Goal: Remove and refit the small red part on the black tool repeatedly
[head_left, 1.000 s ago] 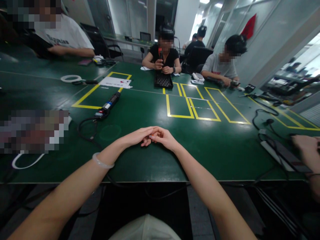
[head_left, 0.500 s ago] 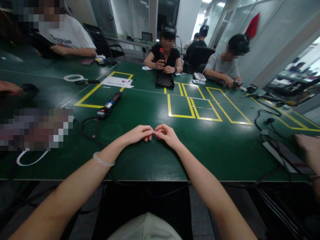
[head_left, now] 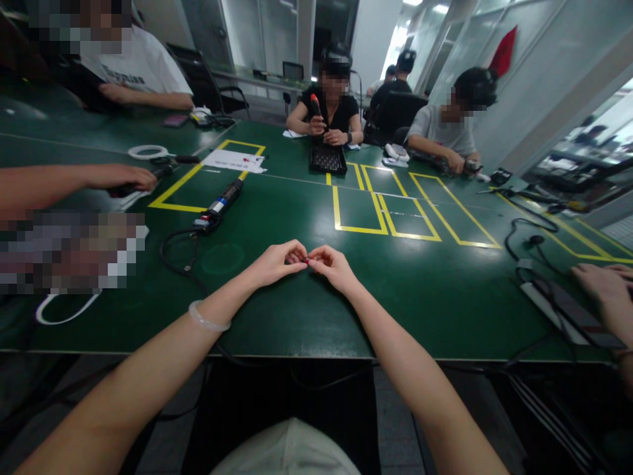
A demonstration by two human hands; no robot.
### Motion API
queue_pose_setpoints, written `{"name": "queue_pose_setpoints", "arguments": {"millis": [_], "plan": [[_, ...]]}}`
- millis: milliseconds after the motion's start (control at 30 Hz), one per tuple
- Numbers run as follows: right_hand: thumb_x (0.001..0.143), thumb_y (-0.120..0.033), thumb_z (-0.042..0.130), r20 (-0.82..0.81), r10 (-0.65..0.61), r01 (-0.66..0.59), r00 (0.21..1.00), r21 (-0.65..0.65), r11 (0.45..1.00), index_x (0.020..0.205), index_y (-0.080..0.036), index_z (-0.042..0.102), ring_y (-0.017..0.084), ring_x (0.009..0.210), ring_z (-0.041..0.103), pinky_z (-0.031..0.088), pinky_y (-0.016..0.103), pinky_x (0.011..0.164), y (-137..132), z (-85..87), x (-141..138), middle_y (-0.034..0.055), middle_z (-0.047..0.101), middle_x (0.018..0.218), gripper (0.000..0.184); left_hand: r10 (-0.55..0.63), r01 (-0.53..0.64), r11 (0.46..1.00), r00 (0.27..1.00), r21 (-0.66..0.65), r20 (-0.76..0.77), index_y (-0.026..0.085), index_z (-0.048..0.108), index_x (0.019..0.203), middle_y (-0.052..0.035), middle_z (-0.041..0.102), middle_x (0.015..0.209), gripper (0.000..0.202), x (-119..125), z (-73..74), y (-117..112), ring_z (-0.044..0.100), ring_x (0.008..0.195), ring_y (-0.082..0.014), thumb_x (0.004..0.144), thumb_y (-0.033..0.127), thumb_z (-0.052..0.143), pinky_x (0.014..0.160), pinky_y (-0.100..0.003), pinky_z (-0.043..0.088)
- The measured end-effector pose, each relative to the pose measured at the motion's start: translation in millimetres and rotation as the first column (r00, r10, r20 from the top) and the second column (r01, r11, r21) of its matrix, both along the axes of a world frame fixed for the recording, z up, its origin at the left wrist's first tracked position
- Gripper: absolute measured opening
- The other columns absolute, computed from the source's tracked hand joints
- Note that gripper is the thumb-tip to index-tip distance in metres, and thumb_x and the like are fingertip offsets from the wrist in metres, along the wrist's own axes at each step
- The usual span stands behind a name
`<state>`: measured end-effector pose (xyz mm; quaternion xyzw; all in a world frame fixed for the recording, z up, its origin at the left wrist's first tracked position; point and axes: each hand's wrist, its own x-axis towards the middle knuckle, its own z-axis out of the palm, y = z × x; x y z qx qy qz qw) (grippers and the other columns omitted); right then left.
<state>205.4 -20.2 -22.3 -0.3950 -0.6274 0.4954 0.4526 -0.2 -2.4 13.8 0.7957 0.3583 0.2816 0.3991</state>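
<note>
My left hand [head_left: 283, 261] and my right hand [head_left: 332, 265] meet fingertip to fingertip above the green table [head_left: 297, 323]. Between their pinched thumbs and fingers is a tiny red and dark piece [head_left: 307, 260], too small to name and mostly covered by the fingers. Both hands are closed on it. A pale, translucent bangle [head_left: 208, 318] circles my left wrist.
A black cylindrical tool [head_left: 217, 208] with a cable lies left of my hands. Beyond it is a white paper sheet [head_left: 232, 160]. Yellow tape outlines [head_left: 361, 231] mark the table. Co-workers sit around it, one behind a black tray [head_left: 327, 160]. A dark flat case [head_left: 568, 313] lies at right.
My left fingers have shifted their grip on the tiny piece, with the thumb straighter. At left, a co-worker's arm has reached farther over the table. Another co-worker's red-tipped tool has tilted.
</note>
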Motion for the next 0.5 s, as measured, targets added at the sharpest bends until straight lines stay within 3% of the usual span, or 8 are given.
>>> {"name": "queue_pose_setpoints", "arguments": {"millis": [233, 500], "plan": [[0.078, -0.042, 0.071, 0.075, -0.049, 0.044, 0.996, 0.066, 0.997, 0.096, -0.020, 0.060, 0.010, 0.059, 0.049, 0.039, 0.024, 0.055, -0.3, 1.1, 1.4, -0.0002, 0.063, 0.083, 0.031, 0.012, -0.011, 1.000, 1.000, -0.015, 0.016, 0.016, 0.062, 0.103, -0.0067, 0.069, 0.097, 0.029, -0.6, -0.5, 0.8, 0.065, 0.086, -0.0187, 0.085, 0.039, 0.066, 0.081, -0.033, 0.051], [0.076, -0.039, 0.071, 0.070, -0.054, 0.049, 0.996, 0.077, 0.996, 0.099, -0.020, 0.059, 0.010, 0.061, 0.049, 0.040, 0.024, 0.057, -2.0, 3.0, 1.3, 0.0004, 0.064, 0.089, 0.032, 0.015, -0.015, 1.000, 1.000, 0.003, 0.003, 0.017, 0.063, 0.104, -0.0065, 0.069, 0.098, 0.028, -2.0, -2.2, 2.1, 0.065, 0.087, -0.0191, 0.087, 0.039, 0.064, 0.082, -0.032, 0.050]]}}
